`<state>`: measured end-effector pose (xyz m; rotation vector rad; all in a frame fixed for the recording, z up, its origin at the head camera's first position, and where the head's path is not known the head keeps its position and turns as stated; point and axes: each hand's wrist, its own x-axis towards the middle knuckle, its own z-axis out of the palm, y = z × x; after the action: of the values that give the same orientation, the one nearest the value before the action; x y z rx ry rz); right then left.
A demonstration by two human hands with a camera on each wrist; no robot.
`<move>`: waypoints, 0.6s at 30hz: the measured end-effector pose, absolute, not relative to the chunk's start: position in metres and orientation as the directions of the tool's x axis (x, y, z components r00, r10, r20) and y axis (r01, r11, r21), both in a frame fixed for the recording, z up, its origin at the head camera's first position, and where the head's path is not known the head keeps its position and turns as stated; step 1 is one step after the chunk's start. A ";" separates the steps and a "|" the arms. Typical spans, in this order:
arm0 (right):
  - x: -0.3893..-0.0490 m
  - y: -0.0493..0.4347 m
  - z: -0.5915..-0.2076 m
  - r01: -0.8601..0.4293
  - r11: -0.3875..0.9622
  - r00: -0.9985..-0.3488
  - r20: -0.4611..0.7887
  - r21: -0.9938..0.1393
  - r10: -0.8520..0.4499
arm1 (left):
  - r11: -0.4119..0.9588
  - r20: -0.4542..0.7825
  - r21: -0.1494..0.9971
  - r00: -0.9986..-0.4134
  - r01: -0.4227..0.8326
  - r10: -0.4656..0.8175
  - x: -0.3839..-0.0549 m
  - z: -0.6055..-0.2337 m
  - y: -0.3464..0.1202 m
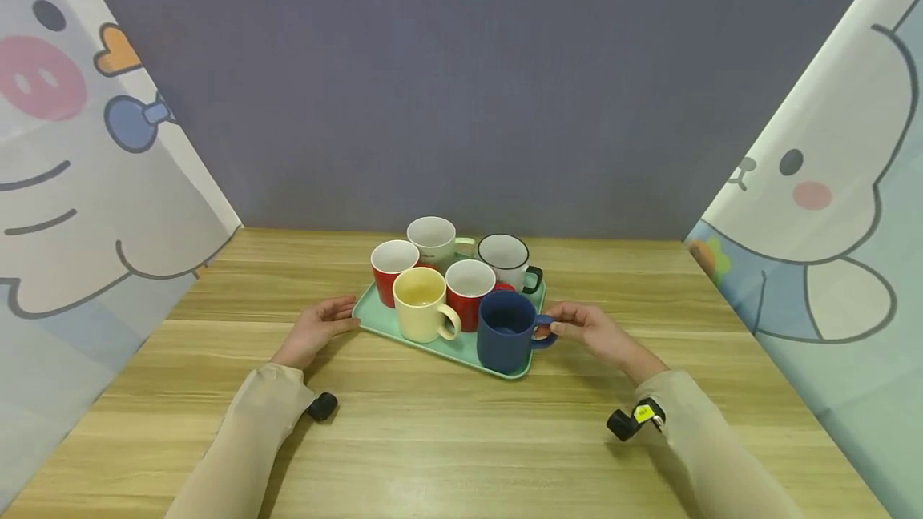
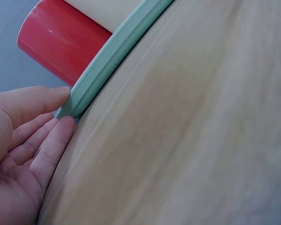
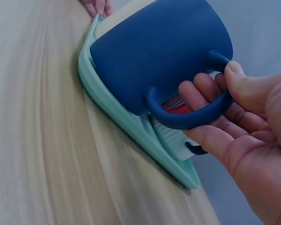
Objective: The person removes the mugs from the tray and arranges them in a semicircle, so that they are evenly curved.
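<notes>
Gripping the handle of the dark blue mug (image 1: 505,340) with the right hand (image 1: 593,332), with fingers (image 3: 194,97) clamped around it. Pinching the left corner of the green tray (image 1: 376,318) with the left hand (image 1: 317,333), between thumb and fingers. On the wooden surface (image 1: 433,439), the tray; at its near right corner, the dark blue mug, upright. Behind or to the left, on the same tray, a yellow mug (image 1: 416,319), a middle red mug (image 1: 461,307), another red mug (image 1: 385,285), a black-rimmed white mug (image 1: 513,275) and a pale-handled mug (image 1: 437,256).
</notes>
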<state>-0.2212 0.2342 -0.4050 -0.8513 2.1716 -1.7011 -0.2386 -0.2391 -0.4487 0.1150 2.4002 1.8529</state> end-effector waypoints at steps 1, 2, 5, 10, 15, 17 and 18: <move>-0.220 0.235 -0.403 -0.292 0.144 -0.799 0.159 -0.946 -0.580 | 0.252 -0.038 0.968 -0.991 -0.005 0.125 -0.238 -0.449 -0.239; -0.219 0.236 -0.401 -0.296 0.142 -0.802 0.165 -0.945 -0.575 | 0.254 -0.037 0.967 -0.992 -0.004 0.124 -0.238 -0.449 -0.239; -0.214 0.239 -0.395 -0.299 0.126 -0.810 0.181 -0.946 -0.558 | 0.249 -0.033 0.969 -0.992 -0.001 0.124 -0.238 -0.450 -0.239; -0.209 0.251 -0.386 -0.325 0.095 -0.806 0.223 -0.941 -0.549 | 0.239 -0.035 0.971 -0.990 -0.001 0.139 -0.239 -0.451 -0.239; -0.205 0.265 -0.380 -0.349 0.058 -0.808 0.269 -0.936 -0.524 | 0.242 -0.035 0.970 -0.990 0.000 0.139 -0.241 -0.452 -0.241; -0.204 0.271 -0.379 -0.349 0.043 -0.813 0.279 -0.936 -0.510 | 0.245 -0.035 0.970 -0.990 0.000 0.138 -0.241 -0.452 -0.241; -0.203 0.273 -0.379 -0.348 0.039 -0.817 0.282 -0.937 -0.503 | 0.247 -0.034 0.969 -0.990 0.001 0.138 -0.241 -0.452 -0.241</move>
<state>-0.2027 0.2735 -0.3792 -0.8947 2.1716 -1.8950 -0.2413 -0.2412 -0.4520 0.1340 2.3904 1.8571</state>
